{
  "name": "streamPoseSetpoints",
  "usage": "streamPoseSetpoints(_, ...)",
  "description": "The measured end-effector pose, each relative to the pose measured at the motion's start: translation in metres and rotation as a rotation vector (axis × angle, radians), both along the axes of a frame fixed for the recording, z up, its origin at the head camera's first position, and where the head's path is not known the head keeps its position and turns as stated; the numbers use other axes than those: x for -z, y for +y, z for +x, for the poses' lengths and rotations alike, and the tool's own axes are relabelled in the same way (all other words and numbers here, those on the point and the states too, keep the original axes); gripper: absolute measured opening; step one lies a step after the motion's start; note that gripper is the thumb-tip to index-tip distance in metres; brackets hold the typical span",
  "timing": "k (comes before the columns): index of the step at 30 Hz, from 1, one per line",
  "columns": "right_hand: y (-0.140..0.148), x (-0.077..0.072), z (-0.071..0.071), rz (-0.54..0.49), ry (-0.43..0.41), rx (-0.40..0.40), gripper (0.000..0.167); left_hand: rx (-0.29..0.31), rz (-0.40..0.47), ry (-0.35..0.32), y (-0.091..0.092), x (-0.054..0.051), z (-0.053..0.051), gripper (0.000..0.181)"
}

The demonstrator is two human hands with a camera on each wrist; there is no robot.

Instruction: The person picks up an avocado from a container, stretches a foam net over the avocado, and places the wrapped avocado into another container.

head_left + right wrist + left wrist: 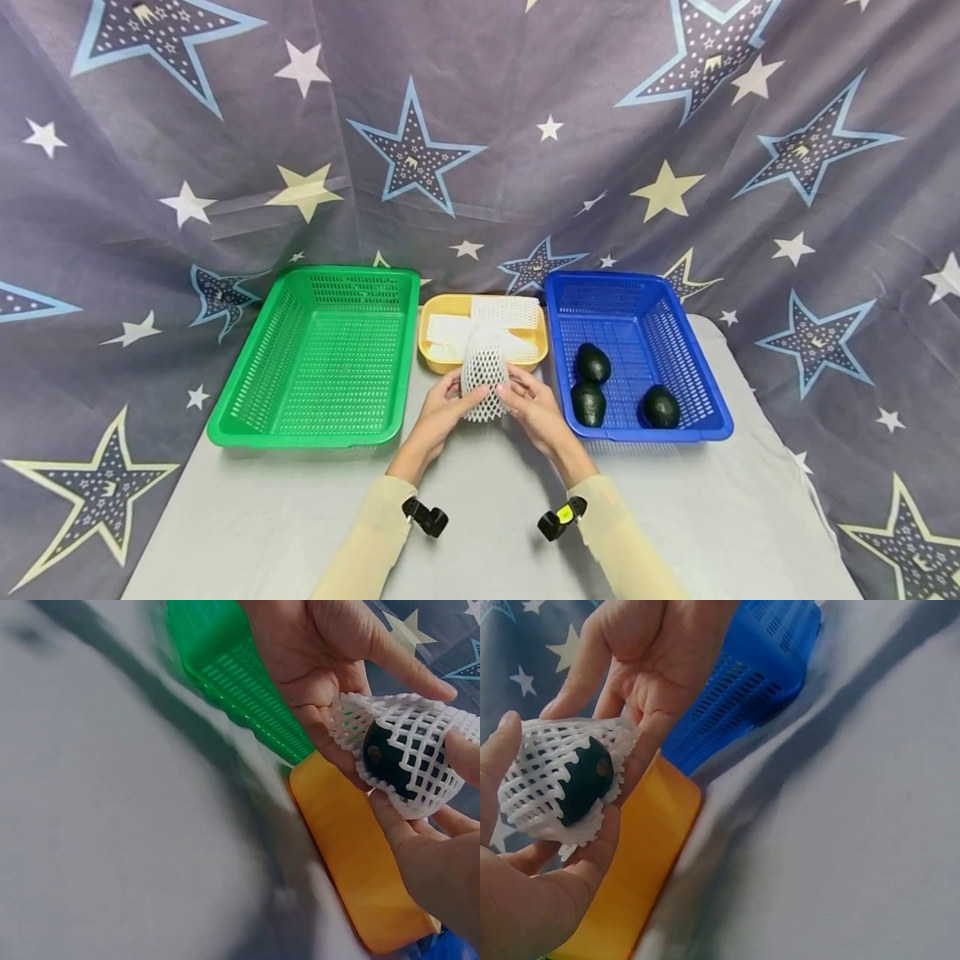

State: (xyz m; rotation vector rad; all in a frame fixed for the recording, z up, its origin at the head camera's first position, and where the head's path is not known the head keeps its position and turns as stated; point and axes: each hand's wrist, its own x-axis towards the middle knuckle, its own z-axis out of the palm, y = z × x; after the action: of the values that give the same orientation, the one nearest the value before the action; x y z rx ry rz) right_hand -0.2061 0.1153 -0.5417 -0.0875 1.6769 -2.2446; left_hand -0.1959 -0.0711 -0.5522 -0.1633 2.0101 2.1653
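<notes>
A dark green avocado (592, 780) sits inside a white foam net (485, 379), its end showing through the net's mouth in both wrist views. My left hand (441, 414) grips the netted avocado from the left, thumb on the near side. From the right my right hand (537, 414) holds it too, its thumb also on the near face. In the right wrist view the net (431, 742) is stretched round the avocado (386, 757), with fingers of both hands curved about it.
Behind the hands stands a yellow tray (444, 367) with white foam nets (506, 312). A green basket (337, 375) is on the left; on the right, a blue basket (630, 333) holds three avocados (661, 407). A patterned curtain (465, 150) hangs behind the table (480, 517).
</notes>
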Motion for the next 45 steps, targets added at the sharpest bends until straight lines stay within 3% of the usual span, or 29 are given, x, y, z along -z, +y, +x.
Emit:
streamPoseSetpoints(7, 0.001, -0.003, 0.0, -0.026, 0.014, -0.032, 0.058, 0.016, 0.045, 0.001, 0.001, -0.008, 0.001, 0.067)
streamPoseSetpoints(15, 0.0, -0.006, 0.001, -0.054, 0.045, -0.06, 0.057, -0.028, 0.021, 0.009, 0.004, -0.013, -0.001, 0.07)
streamPoseSetpoints(23, -0.003, -0.019, 0.001, -0.069, 0.044, -0.048, 0.056, -0.054, 0.046, -0.01, 0.004, -0.025, 0.0, 0.073)
streamPoseSetpoints(30, -0.01, -0.03, -0.003, -0.027, 0.06, -0.05, 0.055, -0.07, 0.046, 0.002, -0.006, -0.038, 0.001, 0.073)
streamPoseSetpoints(39, -0.033, -0.051, -0.012, 0.008, 0.076, -0.039, 0.051, -0.083, 0.033, -0.016, -0.028, -0.063, -0.003, 0.068)
streamPoseSetpoints(45, -0.048, -0.062, -0.015, -0.017, 0.108, -0.04, 0.047, -0.051, 0.116, -0.033, -0.049, -0.074, -0.007, 0.063)
